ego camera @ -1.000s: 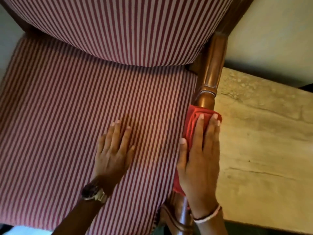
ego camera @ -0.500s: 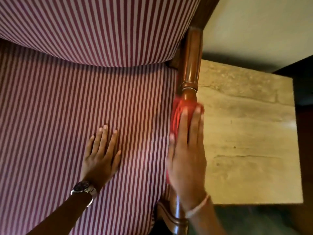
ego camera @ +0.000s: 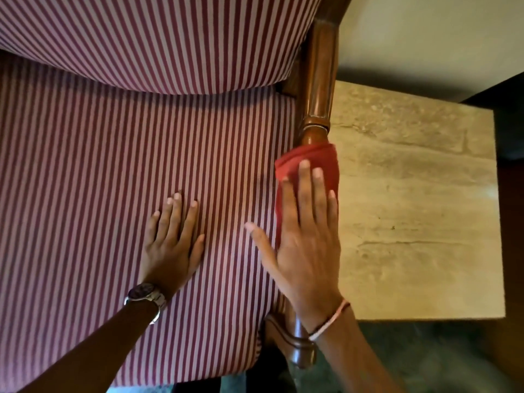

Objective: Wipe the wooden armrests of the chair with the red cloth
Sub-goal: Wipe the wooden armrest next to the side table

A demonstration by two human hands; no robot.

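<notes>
R hand (ego camera: pixel 307 239) slid back, flat on red cloth (ego camera: pixel 317 160), glossy turned armrest (ego camera: pixel 317 80), L hand (ego camera: pixel 173 242) spread.

stone-topped side table (ego camera: pixel 419 222) | wristwatch (ego camera: pixel 146 293) | wrist bracelet (ego camera: pixel 330 321)

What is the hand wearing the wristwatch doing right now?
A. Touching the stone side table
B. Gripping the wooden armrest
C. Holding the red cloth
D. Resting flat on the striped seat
D: the left hand, with the wristwatch, lies flat with fingers spread on the striped seat, while the right hand presses the red cloth on the wooden armrest.
</notes>
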